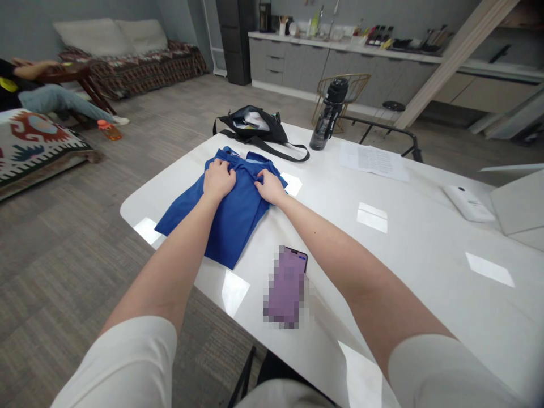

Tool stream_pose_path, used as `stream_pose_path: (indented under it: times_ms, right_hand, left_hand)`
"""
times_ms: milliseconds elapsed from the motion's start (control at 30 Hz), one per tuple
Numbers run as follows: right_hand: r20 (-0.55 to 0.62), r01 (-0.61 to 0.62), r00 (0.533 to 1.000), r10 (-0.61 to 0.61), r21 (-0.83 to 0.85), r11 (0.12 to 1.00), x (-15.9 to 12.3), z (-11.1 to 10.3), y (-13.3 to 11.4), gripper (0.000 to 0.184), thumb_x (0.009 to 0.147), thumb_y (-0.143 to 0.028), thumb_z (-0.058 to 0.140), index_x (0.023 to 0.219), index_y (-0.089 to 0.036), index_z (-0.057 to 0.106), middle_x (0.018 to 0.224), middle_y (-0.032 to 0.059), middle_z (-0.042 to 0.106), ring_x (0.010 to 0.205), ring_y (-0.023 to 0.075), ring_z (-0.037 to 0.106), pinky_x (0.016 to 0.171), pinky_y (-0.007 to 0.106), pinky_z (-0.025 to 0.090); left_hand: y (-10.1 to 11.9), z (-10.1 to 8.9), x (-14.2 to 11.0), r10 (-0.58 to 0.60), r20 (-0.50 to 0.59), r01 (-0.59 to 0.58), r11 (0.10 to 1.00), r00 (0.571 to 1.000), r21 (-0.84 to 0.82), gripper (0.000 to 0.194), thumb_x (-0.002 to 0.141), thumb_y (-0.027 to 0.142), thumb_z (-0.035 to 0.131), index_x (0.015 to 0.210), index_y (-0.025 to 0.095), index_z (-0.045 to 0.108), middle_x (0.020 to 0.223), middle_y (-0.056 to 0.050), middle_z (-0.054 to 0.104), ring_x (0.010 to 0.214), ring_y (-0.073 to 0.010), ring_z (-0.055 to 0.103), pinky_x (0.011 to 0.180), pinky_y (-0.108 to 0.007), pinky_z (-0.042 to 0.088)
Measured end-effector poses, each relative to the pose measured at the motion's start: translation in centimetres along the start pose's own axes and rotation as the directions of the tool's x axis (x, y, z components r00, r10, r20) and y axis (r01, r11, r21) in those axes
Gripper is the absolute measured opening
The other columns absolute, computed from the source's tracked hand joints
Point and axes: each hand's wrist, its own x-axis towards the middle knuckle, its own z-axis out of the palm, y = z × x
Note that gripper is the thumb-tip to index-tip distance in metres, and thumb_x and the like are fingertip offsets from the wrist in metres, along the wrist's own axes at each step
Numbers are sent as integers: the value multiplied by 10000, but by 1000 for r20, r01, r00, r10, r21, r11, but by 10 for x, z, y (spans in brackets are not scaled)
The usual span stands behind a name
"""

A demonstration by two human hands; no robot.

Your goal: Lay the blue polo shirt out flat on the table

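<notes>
A blue garment (229, 218) lies partly folded on the white table (408, 249), near its far left corner. My left hand (218, 178) rests on the garment's upper part with the fingers curled into the cloth near the collar. My right hand (269, 187) sits beside it at the garment's right edge, fingers bent and pinching the fabric. Both arms reach forward across the table.
A purple phone (287, 286) lies near the front edge. A black bag (255, 127), a dark water bottle (328, 115), a printed sheet (374, 160) and a white device (467, 203) lie farther back. A person (46, 96) lies by a sofa at far left.
</notes>
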Motion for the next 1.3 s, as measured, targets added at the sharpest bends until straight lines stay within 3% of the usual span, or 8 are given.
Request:
stream_pose_path:
  times_ms: [133, 267, 367, 533, 767, 967, 1133, 1300]
  right_hand:
    - [11, 16, 1000, -18, 149, 989, -7, -1, 12, 390, 859, -262, 713, 1229, -178, 625, 1132, 69, 687, 1041, 217, 643, 1004, 367, 475]
    - [-14, 32, 999, -29, 297, 954, -25, -10, 17, 499, 838, -252, 710, 1320, -214, 591, 1054, 20, 684, 870, 165, 660, 942, 351, 515]
    - [-93, 45, 996, -14, 336, 941, -47, -25, 20, 398, 850, -210, 666, 1246, -212, 622, 1130, 34, 669, 780, 126, 649, 885, 326, 537]
    - [-28, -113, 991, 128, 313, 943, -81, -54, 28, 122, 857, -210, 656, 975, -196, 687, 845, -5, 689, 776, 148, 663, 848, 314, 542]
    - [-63, -159, 979, 195, 362, 918, -99, -66, 21, 152, 864, -222, 638, 1006, -191, 683, 839, -1, 692, 715, 143, 670, 797, 311, 552]
    - [-95, -81, 989, 114, 299, 951, -79, -45, 10, 178, 863, -233, 645, 1028, -193, 699, 954, 27, 723, 873, 165, 680, 897, 338, 539]
    - [-49, 7, 999, -1, 125, 992, -40, -26, 1, 461, 886, -304, 674, 1328, -189, 611, 1301, 104, 653, 1129, 213, 634, 1048, 391, 472]
    - [4, -38, 999, 38, -69, 997, -11, -10, -7, 610, 925, -413, 646, 1454, -146, 505, 1432, 185, 532, 1332, 329, 494, 1135, 486, 379]
  left_hand:
    - [2, 2, -3, 77, 65, -77, 997, 995, -1, 522, 978, 372, 383, 1395, 127, 578, 1499, -157, 532, 1412, -310, 436, 1178, -481, 323]
    - [14, -7, -15, 115, -14, -115, 993, 993, -8, 497, 986, 324, 373, 1406, 138, 563, 1494, -162, 535, 1405, -309, 447, 1208, -520, 250]
    - [31, -22, -37, 188, -39, -188, 982, 981, -2, 423, 990, 317, 382, 1301, 187, 636, 1348, -136, 639, 1266, -301, 562, 1138, -470, 358]
    - [48, -44, -75, 236, 94, -238, 971, 967, 9, 342, 983, 328, 407, 1106, 253, 717, 1159, -91, 711, 1132, -275, 632, 952, -377, 493]
    - [43, -64, -97, 111, 61, -106, 990, 992, -91, 312, 938, 270, 458, 1113, 264, 715, 1148, -75, 718, 1070, -261, 660, 928, -365, 506]
    - [37, -59, -82, 98, 55, -90, 986, 994, -141, 338, 915, 251, 493, 1197, 231, 678, 1256, -99, 659, 1155, -262, 623, 1006, -380, 490]
    - [28, -42, -43, 128, 92, -119, 988, 988, -94, 454, 924, 280, 511, 1367, 218, 589, 1407, -133, 555, 1284, -302, 538, 1083, -434, 445]
    - [23, -23, -8, -11, 111, 12, 1000, 994, -6, 541, 952, 344, 483, 1455, 144, 504, 1448, -214, 516, 1308, -389, 496, 1070, -535, 420]
